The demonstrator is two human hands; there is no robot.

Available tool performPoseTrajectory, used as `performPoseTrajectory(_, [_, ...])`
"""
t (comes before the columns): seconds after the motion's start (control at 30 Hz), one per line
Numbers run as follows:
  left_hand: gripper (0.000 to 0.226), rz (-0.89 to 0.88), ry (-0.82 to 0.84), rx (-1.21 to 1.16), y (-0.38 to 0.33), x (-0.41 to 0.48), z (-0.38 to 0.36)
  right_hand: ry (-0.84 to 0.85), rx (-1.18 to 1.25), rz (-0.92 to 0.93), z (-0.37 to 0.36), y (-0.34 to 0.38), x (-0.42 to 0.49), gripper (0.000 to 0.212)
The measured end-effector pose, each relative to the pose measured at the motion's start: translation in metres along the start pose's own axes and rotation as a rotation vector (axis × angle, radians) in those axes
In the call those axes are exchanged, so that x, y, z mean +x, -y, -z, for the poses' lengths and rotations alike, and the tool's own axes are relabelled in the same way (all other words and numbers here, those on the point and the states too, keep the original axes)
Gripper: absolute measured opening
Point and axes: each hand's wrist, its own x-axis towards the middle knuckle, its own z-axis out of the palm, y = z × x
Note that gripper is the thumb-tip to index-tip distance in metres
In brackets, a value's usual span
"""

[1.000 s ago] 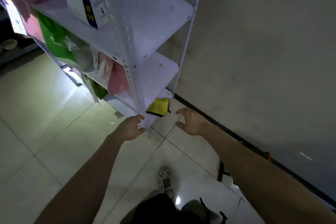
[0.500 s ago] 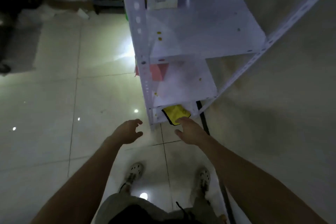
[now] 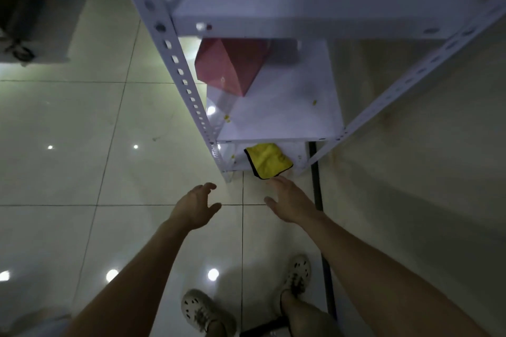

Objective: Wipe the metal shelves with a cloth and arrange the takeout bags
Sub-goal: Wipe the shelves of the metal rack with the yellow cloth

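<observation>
A white metal shelf unit (image 3: 279, 115) with perforated posts rises in front of me, seen from above. A yellow cloth (image 3: 268, 160) with a dark edge lies on its lowest shelf, hanging a little over the front edge. A pink takeout bag (image 3: 230, 65) stands on the shelf above. My right hand (image 3: 290, 200) is open, its fingertips just below the cloth and almost touching it. My left hand (image 3: 197, 206) hovers open over the floor, just short of the front left post, holding nothing.
A pale wall (image 3: 424, 172) runs close along the right of the shelf, with a dark baseboard strip (image 3: 317, 194). Glossy floor tiles (image 3: 82, 145) spread to the left. My two shoes (image 3: 295, 276) stand below. Dark clutter (image 3: 32, 13) sits at the far left.
My view has swung from the side of the shelf to its end, looking straight down. My left hand has come off the post. My right hand has reached to the yellow cloth.
</observation>
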Motion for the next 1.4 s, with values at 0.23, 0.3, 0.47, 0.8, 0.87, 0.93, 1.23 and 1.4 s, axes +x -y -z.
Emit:
performPoseTrajectory(0.23, [0.080,0.055,-0.330,-0.252,0.027,0.092,-0.079,-0.113,-0.086,0.100,-0.062,-0.062,0.102,0.061])
performPoseTrajectory(0.3, [0.087,0.069,-0.408,-0.352,0.039,0.122,-0.103,-0.123,-0.126,0.121,-0.085,-0.083,0.139,0.067])
performPoseTrajectory(0.47, [0.092,-0.032,-0.614,-0.541,0.070,0.193,-0.144,-0.280,-0.263,0.236,-0.132,-0.128,0.229,0.075])
performPoseTrajectory(0.8, [0.061,-0.278,-0.877,-0.532,0.085,0.252,-0.157,-0.491,-0.378,0.223,-0.185,-0.179,0.302,0.079])
performPoseTrajectory(0.87, [0.067,-0.247,-0.858,-0.493,0.082,0.250,-0.156,-0.466,-0.404,0.208,-0.179,-0.176,0.301,0.078])
performPoseTrajectory(0.93, [0.076,-0.222,-0.811,-0.455,0.075,0.244,-0.153,-0.405,-0.418,0.192,-0.170,-0.174,0.300,0.068])
performPoseTrajectory(1.23, [0.069,-0.182,-0.814,-0.418,0.064,0.235,-0.147,-0.332,-0.354,0.224,-0.169,-0.184,0.315,0.062])
performPoseTrajectory(1.4, [0.077,-0.307,-0.962,-0.350,0.066,0.224,-0.123,-0.414,-0.280,0.248,-0.182,-0.180,0.330,0.073])
